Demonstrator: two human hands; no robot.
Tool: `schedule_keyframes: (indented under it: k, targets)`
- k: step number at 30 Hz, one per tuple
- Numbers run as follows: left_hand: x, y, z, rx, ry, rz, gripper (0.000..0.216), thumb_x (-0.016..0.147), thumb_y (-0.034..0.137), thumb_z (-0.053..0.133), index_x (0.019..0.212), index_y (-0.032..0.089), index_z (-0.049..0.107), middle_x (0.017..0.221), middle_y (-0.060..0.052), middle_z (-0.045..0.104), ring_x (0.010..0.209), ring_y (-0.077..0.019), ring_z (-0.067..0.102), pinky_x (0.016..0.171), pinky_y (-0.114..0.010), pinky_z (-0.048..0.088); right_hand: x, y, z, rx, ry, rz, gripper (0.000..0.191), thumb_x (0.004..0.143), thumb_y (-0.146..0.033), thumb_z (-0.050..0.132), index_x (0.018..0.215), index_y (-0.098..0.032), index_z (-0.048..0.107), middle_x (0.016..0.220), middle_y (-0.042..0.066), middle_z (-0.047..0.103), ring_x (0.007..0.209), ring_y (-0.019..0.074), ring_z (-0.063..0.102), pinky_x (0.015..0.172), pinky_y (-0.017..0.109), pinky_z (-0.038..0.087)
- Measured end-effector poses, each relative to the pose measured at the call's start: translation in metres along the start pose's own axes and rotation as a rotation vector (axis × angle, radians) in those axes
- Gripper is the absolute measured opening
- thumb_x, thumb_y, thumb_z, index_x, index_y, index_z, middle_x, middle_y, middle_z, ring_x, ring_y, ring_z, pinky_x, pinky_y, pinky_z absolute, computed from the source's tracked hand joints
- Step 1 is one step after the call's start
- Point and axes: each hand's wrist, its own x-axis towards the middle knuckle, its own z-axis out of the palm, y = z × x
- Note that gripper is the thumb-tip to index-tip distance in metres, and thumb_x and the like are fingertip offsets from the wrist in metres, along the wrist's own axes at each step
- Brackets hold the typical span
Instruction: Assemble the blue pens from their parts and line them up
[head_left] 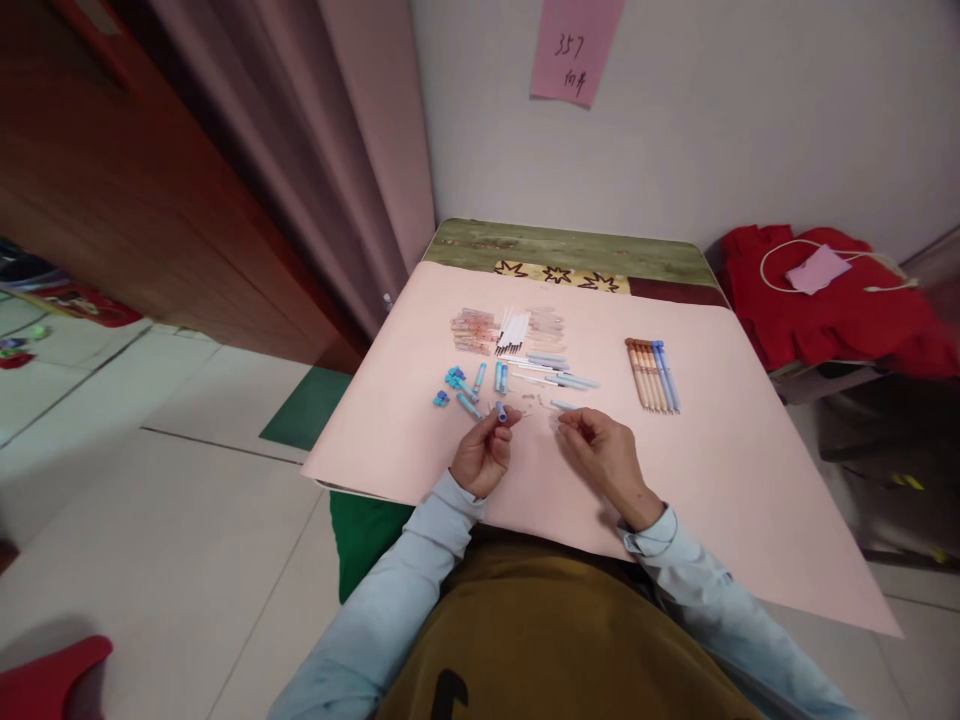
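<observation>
My left hand pinches a short blue pen barrel, its open end facing me. To its right, low over the sheet, my right hand has thumb and fingers pressed together; whatever is between them is too small to name. Light-blue pen barrels lie just beyond the right hand, beside tiny loose parts. Beyond the left hand are more short blue tubes and a small heap of blue pieces. White refills with black ends lie farther back.
Clear pinkish tubes and pale tubes flank the refills. A row of brown- and blue-topped pens lies to the right on the pink sheet. Red cloth with a cord sits past the table's right edge; a curtain hangs left.
</observation>
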Motion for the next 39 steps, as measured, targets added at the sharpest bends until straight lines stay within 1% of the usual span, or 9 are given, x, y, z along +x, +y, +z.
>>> schedule_keyframes:
  k: [3, 6, 10, 15, 19, 24, 28, 33, 39]
  targets:
    - [0.002, 0.0, -0.001, -0.05, 0.021, -0.016, 0.028, 0.1, 0.02, 0.041, 0.095, 0.009, 0.067, 0.087, -0.009, 0.072, 0.054, -0.0024, 0.062, 0.047, -0.005, 0.05, -0.002, -0.003, 0.001, -0.008, -0.004, -0.017, 0.019, 0.085, -0.035, 0.059, 0.089, -0.022, 0.072, 0.077, 0.001, 0.07, 0.063, 0.0151, 0.059, 0.062, 0.027, 0.044]
    - [0.003, 0.001, 0.0, -0.084, 0.053, -0.009, 0.03, 0.101, 0.021, 0.039, 0.096, 0.009, 0.067, 0.087, -0.009, 0.073, 0.054, -0.0027, 0.063, 0.047, -0.006, 0.051, -0.003, -0.006, 0.003, -0.029, -0.016, -0.019, 0.017, 0.085, -0.033, 0.059, 0.089, -0.023, 0.072, 0.078, 0.001, 0.071, 0.064, 0.0153, 0.06, 0.062, 0.026, 0.044]
    - [0.004, 0.003, 0.002, -0.13, 0.062, 0.009, 0.035, 0.103, 0.021, 0.033, 0.097, 0.008, 0.066, 0.086, -0.01, 0.073, 0.055, -0.0024, 0.064, 0.049, -0.004, 0.051, 0.001, -0.01, 0.011, -0.138, -0.021, -0.047, 0.016, 0.084, -0.027, 0.059, 0.091, -0.023, 0.072, 0.081, 0.001, 0.072, 0.067, 0.0161, 0.062, 0.065, 0.027, 0.043]
    - [0.005, 0.003, 0.001, -0.137, 0.039, 0.009, 0.035, 0.103, 0.022, 0.034, 0.096, 0.008, 0.065, 0.086, -0.01, 0.073, 0.057, -0.0023, 0.066, 0.05, -0.002, 0.05, 0.006, -0.009, 0.026, -0.294, 0.014, -0.186, 0.015, 0.086, -0.021, 0.057, 0.093, -0.023, 0.07, 0.09, 0.001, 0.072, 0.076, 0.0164, 0.063, 0.066, 0.026, 0.04]
    - [0.005, 0.002, -0.001, -0.113, 0.026, 0.016, 0.035, 0.102, 0.022, 0.037, 0.091, 0.008, 0.066, 0.085, -0.01, 0.074, 0.057, -0.0024, 0.065, 0.05, -0.002, 0.05, 0.007, -0.003, 0.033, -0.387, 0.054, -0.292, 0.014, 0.09, -0.023, 0.056, 0.092, -0.022, 0.07, 0.087, 0.003, 0.071, 0.079, 0.0169, 0.062, 0.065, 0.026, 0.036]
    - [0.005, 0.001, 0.0, -0.062, 0.027, 0.017, 0.034, 0.102, 0.021, 0.037, 0.09, 0.008, 0.066, 0.085, -0.009, 0.073, 0.056, -0.0024, 0.065, 0.049, -0.004, 0.051, 0.009, 0.003, 0.035, -0.46, 0.103, -0.355, 0.014, 0.092, -0.025, 0.057, 0.09, -0.022, 0.071, 0.085, 0.004, 0.069, 0.076, 0.0168, 0.058, 0.064, 0.027, 0.033]
    - [0.005, 0.001, 0.002, -0.037, 0.036, 0.009, 0.034, 0.102, 0.021, 0.036, 0.09, 0.008, 0.064, 0.083, -0.009, 0.073, 0.054, -0.0028, 0.065, 0.048, -0.004, 0.051, 0.008, 0.006, 0.036, -0.441, 0.135, -0.365, 0.015, 0.094, -0.026, 0.056, 0.092, -0.023, 0.07, 0.086, 0.003, 0.07, 0.077, 0.0166, 0.059, 0.065, 0.027, 0.034]
    - [0.005, 0.001, 0.002, 0.015, 0.021, 0.003, 0.03, 0.102, 0.019, 0.036, 0.098, 0.009, 0.063, 0.085, -0.009, 0.073, 0.056, -0.0037, 0.066, 0.049, -0.005, 0.052, 0.008, 0.007, 0.038, -0.399, 0.156, -0.339, 0.016, 0.094, -0.029, 0.055, 0.094, -0.022, 0.07, 0.089, 0.003, 0.07, 0.079, 0.0165, 0.06, 0.067, 0.027, 0.036]
    - [0.004, 0.001, 0.002, -0.009, -0.008, 0.004, 0.032, 0.102, 0.022, 0.035, 0.094, 0.009, 0.063, 0.084, -0.008, 0.073, 0.056, -0.0027, 0.065, 0.049, -0.004, 0.051, 0.007, 0.009, 0.037, -0.39, 0.152, -0.311, 0.018, 0.094, -0.032, 0.056, 0.093, -0.022, 0.071, 0.088, 0.004, 0.071, 0.079, 0.0172, 0.061, 0.066, 0.027, 0.036]
